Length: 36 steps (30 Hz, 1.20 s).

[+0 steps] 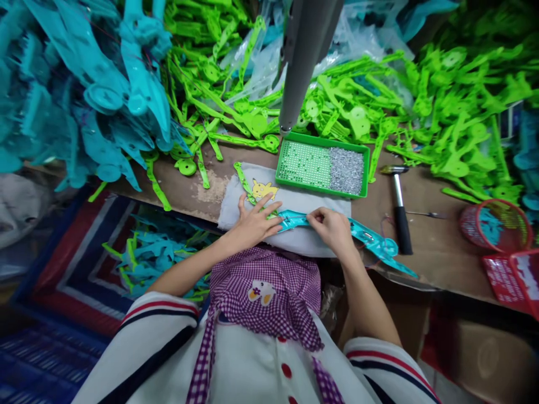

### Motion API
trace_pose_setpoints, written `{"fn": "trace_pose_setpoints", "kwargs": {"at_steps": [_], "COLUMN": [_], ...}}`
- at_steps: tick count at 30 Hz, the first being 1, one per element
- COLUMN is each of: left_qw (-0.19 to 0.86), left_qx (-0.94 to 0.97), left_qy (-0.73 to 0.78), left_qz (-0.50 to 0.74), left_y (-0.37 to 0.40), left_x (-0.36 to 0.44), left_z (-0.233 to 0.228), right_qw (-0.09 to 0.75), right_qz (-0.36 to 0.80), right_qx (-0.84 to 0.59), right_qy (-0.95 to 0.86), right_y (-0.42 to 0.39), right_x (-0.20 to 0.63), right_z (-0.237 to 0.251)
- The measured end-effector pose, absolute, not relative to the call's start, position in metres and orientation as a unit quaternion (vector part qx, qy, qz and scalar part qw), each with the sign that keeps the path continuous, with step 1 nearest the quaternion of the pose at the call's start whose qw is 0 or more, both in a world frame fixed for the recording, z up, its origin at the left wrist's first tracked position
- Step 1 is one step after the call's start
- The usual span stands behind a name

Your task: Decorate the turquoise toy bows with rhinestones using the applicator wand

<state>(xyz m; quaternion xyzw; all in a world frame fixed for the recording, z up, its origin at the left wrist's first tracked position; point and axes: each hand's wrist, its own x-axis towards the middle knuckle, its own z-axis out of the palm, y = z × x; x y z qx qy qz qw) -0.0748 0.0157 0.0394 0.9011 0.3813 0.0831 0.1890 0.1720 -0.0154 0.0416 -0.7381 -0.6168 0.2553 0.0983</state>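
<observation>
A long turquoise plastic part (374, 240) lies across a grey cloth (295, 242) at the table's front edge. My left hand (257, 222) rests with spread fingers at its left end, fingertips touching it. Beneath those fingers runs a narrow lime-green plastic part (244, 180), partly hidden. My right hand (332, 227) is over the middle of the turquoise part, thumb and forefinger pinched together. A thin line shows along the part near that pinch; what the fingers hold is too small to make out.
Behind the cloth stands a green tray (366, 174) of small metal pieces. To the right are a hammer (402, 224), a thin screwdriver (425, 214) and a red mesh basket (467, 221). Lime-green parts (357, 120) and turquoise parts (109, 95) are heaped behind. A grey post (305, 62) hangs overhead.
</observation>
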Motion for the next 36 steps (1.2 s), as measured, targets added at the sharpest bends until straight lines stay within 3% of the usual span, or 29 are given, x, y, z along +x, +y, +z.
{"fn": "trace_pose_setpoints", "kwargs": {"at_steps": [10,13,17,22,27,30,36], "left_qw": [0.140,0.088,0.045,0.043,0.046,0.059,0.033], "left_qx": [0.912,0.920,0.926,0.905,0.819,0.751,0.768], "left_qy": [0.375,0.368,0.350,0.374,0.519,0.640,0.626], "left_qz": [0.084,0.098,0.136,0.198,0.242,0.151,0.130], "left_y": [0.015,0.014,0.007,0.036,0.185,0.264,0.292], "left_x": [-0.074,-0.075,-0.081,-0.088,-0.073,-0.077,-0.089], "left_z": [0.030,0.022,0.016,0.056,0.104,0.095,0.062], "right_qw": [-0.036,0.024,0.183,0.365,0.398,0.398,0.392], "right_qz": [0.220,0.208,0.059,0.049,0.108,0.117,0.174], "right_qx": [-0.709,-0.693,-0.688,-0.606,-0.563,-0.519,-0.506], "right_qy": [-0.669,-0.690,-0.700,-0.705,-0.716,-0.748,-0.749], "right_y": [0.005,-0.007,-0.031,-0.036,-0.039,-0.048,-0.067], "right_x": [0.172,0.174,0.170,0.144,0.123,0.126,0.138], "right_z": [0.047,0.043,0.041,0.044,0.049,0.045,0.034]}}
